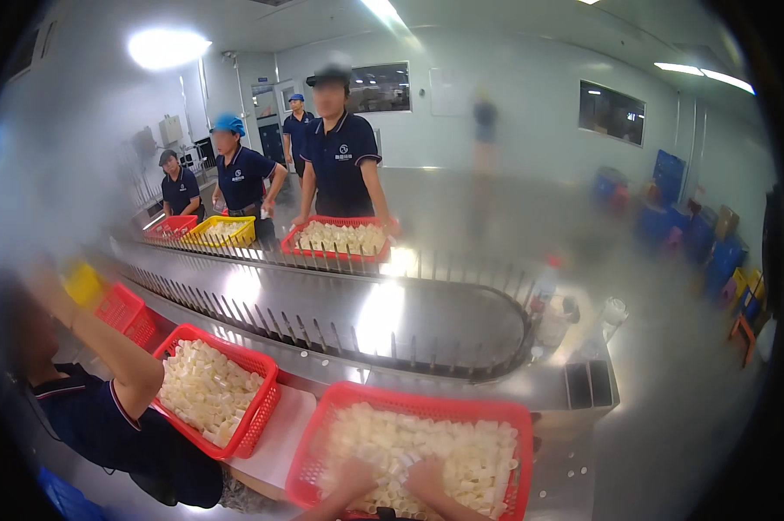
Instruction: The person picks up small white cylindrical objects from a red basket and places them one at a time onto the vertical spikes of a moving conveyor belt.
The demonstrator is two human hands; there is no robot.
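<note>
Both hands, left hand (354, 479) and right hand (426, 480), are buried in the red basket (418, 401) of small white caps (461, 451); can't tell either grip, too blurry. It's heaped so full that a careless scoop could flick caps over the rim.

head-worn fisheye (single view), facing forward-down

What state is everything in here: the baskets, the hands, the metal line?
Near red basket: heaped with small white tubes.
Left hand: down in the tubes, grip unclear.
Right hand: down in the tubes, grip unclear.
Second red basket: full of white tubes.
Far red basket: full, held by a person.
Yellow basket: contents unclear.
Metal line: pegs bare.
</note>
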